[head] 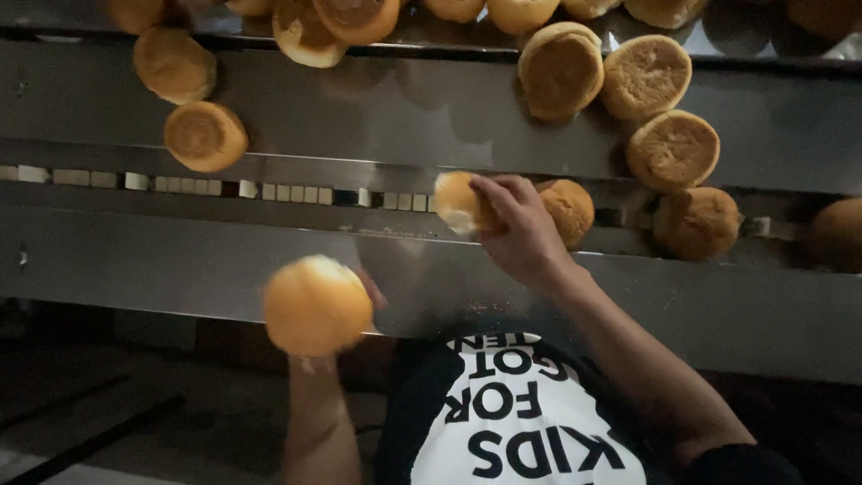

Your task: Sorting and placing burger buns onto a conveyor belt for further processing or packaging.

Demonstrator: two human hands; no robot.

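Two buns in hand, left hand [359, 301] clamped on one bun [316, 304], right hand [521, 235] on another [458, 203]

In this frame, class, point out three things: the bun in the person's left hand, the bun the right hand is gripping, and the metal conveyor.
left-hand bun [316, 304], head view, centre of its domed top
right-hand bun [456, 201], head view, exposed left side
metal conveyor [162, 256], head view, bare front panel
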